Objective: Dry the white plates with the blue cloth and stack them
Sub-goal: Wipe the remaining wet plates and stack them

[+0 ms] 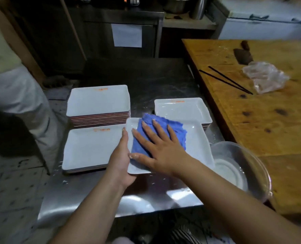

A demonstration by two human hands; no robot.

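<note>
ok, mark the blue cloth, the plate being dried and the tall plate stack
blue cloth (174, 130), head view, bare upper right part.
plate being dried (198, 143), head view, bare right side.
tall plate stack (97, 101), head view, top plate's middle.

Orange marks (100, 88) on the plates too blurred to read. Cloth (161, 132) and right hand (161, 150) cover most of the held plate (197, 143); left hand (122, 161) fingers hidden beneath it. Bowl (243, 166) contents unclear.

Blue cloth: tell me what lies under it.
The blue cloth lies on the white plate held by the left hand; the right hand presses it. The plate surface beneath is hidden.
</note>
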